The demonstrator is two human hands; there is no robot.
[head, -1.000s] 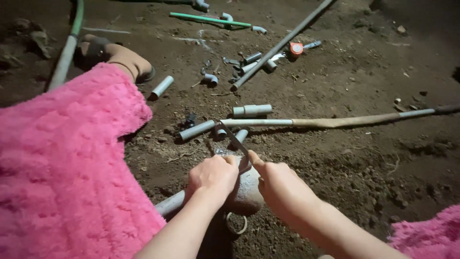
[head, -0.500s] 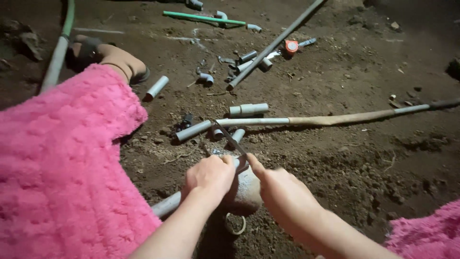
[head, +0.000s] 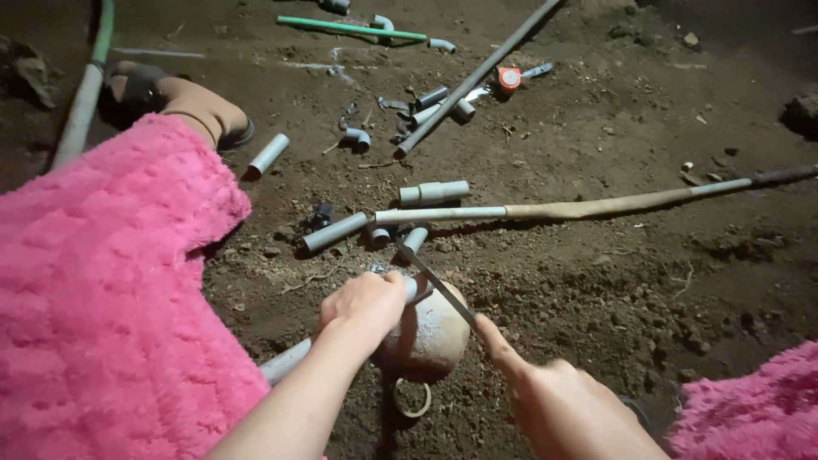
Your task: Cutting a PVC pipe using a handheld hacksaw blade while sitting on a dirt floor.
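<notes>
So left hand (head: pixel 365 303) has a closed grip on the grey pipe (head: pixel 290 359) over a stone (head: pixel 426 336), right hand (head: pixel 562 405) grips a thin saw blade (head: pixel 434 281) across it.

Short grey plastic pipe offcuts (head: pixel 433 192) scattered on brown dirt ground (head: pixel 596 281); long green rod (head: pixel 349 27); orange tape measure (head: pixel 509 78); pink fuzzy cloth (head: pixel 102 298).

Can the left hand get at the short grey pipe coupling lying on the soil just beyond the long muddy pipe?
Probably not right now: the left hand is gripping the grey pipe on the round stone. The short grey pipe coupling lies uncovered beyond the long muddy pipe.
</notes>
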